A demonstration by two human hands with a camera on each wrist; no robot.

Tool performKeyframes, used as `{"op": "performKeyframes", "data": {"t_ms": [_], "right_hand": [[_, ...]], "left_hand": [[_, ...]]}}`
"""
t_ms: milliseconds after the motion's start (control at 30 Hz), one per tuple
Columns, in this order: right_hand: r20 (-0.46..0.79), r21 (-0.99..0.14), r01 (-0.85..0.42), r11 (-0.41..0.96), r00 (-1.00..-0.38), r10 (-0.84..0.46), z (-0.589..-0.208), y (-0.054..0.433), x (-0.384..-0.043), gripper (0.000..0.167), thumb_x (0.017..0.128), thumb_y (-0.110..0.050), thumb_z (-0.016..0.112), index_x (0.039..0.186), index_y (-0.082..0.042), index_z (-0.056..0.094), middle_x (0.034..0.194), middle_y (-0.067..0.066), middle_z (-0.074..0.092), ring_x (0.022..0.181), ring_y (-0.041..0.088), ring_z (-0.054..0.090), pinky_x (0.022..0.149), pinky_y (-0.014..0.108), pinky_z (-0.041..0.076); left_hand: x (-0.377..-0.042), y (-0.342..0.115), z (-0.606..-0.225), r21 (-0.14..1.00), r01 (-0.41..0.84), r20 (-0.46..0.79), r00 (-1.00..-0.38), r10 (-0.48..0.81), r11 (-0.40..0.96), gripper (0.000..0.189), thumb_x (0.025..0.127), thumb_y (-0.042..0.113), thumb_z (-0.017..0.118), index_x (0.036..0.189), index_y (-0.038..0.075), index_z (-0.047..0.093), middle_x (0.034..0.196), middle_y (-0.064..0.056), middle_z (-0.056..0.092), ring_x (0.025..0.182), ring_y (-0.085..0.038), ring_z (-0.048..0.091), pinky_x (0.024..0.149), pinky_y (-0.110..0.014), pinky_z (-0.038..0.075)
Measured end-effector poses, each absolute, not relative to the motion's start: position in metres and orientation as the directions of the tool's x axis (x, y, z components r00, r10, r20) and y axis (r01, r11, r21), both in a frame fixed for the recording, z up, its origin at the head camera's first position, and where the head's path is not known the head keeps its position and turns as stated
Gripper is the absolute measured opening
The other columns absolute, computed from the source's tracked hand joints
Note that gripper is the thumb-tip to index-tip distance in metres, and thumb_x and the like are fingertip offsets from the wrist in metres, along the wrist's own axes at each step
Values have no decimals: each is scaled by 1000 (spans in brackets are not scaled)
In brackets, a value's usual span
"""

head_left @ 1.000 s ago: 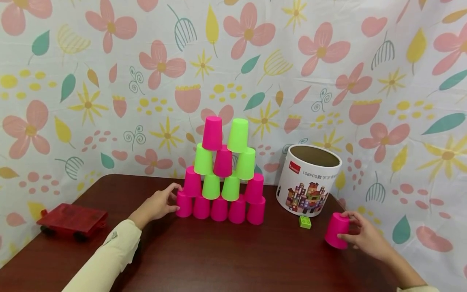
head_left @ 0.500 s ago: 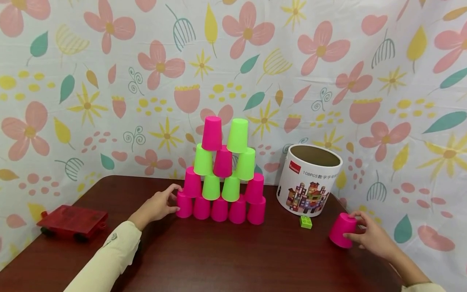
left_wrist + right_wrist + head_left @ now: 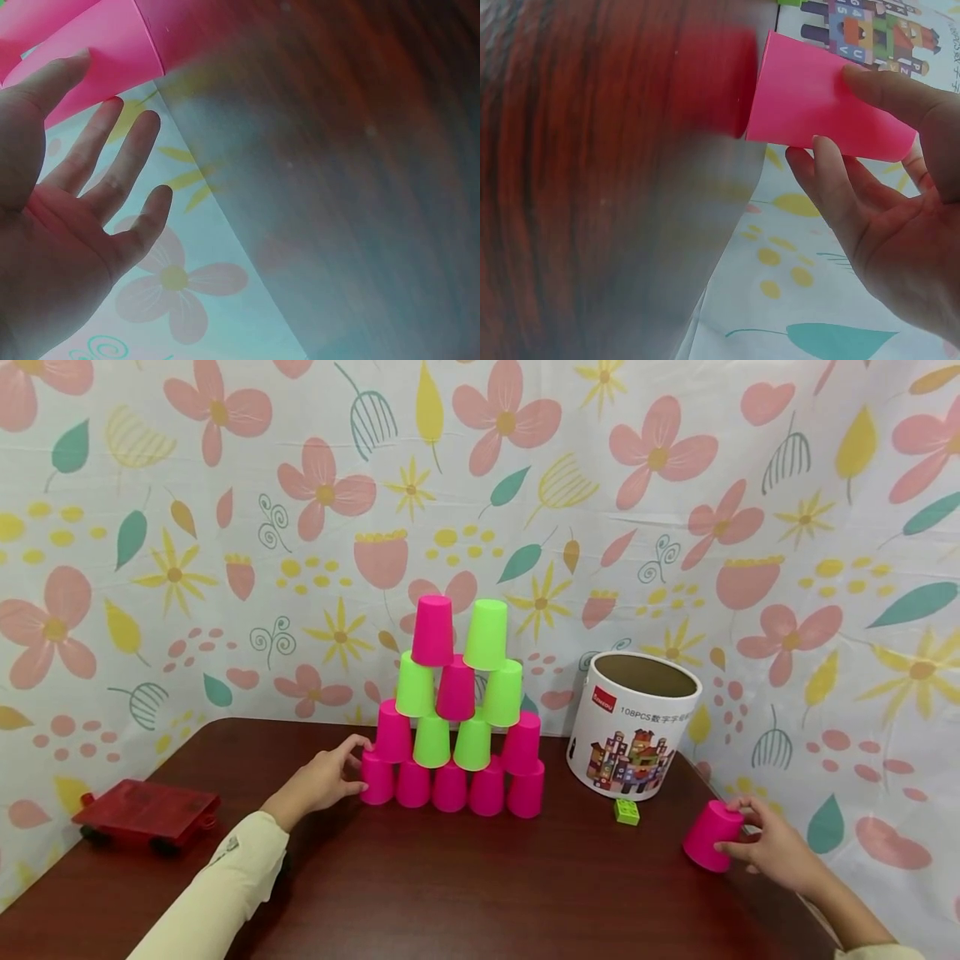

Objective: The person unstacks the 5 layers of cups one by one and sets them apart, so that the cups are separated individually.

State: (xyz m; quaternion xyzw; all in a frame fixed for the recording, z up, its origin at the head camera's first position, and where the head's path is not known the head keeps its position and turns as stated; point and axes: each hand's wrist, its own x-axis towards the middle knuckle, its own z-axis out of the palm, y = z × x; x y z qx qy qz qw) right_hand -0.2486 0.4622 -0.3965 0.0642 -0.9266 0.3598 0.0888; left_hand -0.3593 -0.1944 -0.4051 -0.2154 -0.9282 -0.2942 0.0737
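A pyramid of upside-down pink and green cups stands on the table (image 3: 420, 893). Its bottom row is all pink; a pink cup (image 3: 432, 631) and a green cup (image 3: 486, 635) sit side by side on top. At the pyramid's left end, my left hand (image 3: 322, 778) rests its thumb and fingertips against the lowest pink cup (image 3: 377, 778), with the other fingers spread in the left wrist view. At the right, my right hand (image 3: 772, 843) grips a separate upside-down pink cup (image 3: 708, 837) between thumb and fingers, its rim right at the tabletop.
A white bucket (image 3: 626, 735) with printed toy blocks stands behind, right of the pyramid. A small green brick (image 3: 626, 812) lies before it. A red toy cart (image 3: 147, 814) sits at the left. A flowered cloth (image 3: 480, 485) hangs behind the table.
My right hand has moved the pink cup a little to the right, away from the pyramid. My left hand keeps its place at the bottom left cup.
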Motion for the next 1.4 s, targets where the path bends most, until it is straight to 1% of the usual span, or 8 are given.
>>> {"op": "performKeyframes", "data": {"t_ms": [233,367,700,1000,1100,1233,1300,1400], "right_hand": [[227,-662,-198,723,-972,-58,-398,466,-249,58,79,1,80,119,3,39,109,33,59,76,20,63,47,37,52],[231,-664,-199,721,-971,-56,-399,466,-250,54,77,1,80,111,3,38,107,32,60,75,19,64,47,37,52],[210,-659,-167,733,-977,-34,-400,467,-251,52,77,0,81,106,2,37,107,33,59,81,30,65,50,38,54],[268,-636,-179,751,-964,-3,-395,465,-246,49,83,-8,78,113,5,41,110,32,58,82,17,66,54,36,54],[316,-581,-191,791,-949,3,-386,461,-246,52,84,-15,79,115,7,43,112,32,56,90,28,66,61,30,56],[354,-510,-183,840,-935,11,-369,450,-244,58,86,-23,78,120,10,44,121,37,52,103,57,56,76,45,57],[361,-505,-171,846,-932,28,-361,442,-242,60,88,-25,76,123,11,44,124,39,51,106,61,54,79,58,52],[381,-522,-157,839,-922,65,-353,426,-239,59,89,-24,75,125,11,44,126,40,50,108,62,53,80,60,51]], "left_hand": [[-360,-195,-405,532,451,271,-892,361,717,59,82,11,81,125,21,42,105,-11,70,74,-13,65,64,-37,50],[-359,-195,-404,540,446,265,-895,358,714,58,83,11,81,125,21,43,105,-11,70,74,-13,64,65,-37,50],[-357,-194,-402,545,441,263,-898,354,713,58,83,9,80,125,20,43,104,-11,70,72,-14,64,64,-37,50],[-359,-195,-405,546,427,252,-904,345,721,59,83,10,81,126,20,43,105,-11,69,74,-14,64,65,-37,50],[-361,-196,-406,540,424,249,-906,343,727,59,83,10,81,126,21,42,105,-10,69,74,-13,64,65,-36,51],[-362,-198,-406,537,431,255,-902,348,725,60,82,10,81,126,20,42,105,-10,69,73,-13,64,65,-36,51],[-362,-197,-406,538,434,256,-901,351,722,59,82,10,81,126,20,42,104,-10,69,74,-14,64,65,-37,51],[-363,-196,-407,535,437,257,-900,353,723,59,83,10,81,125,21,42,104,-10,69,75,-14,64,67,-37,52]]}}
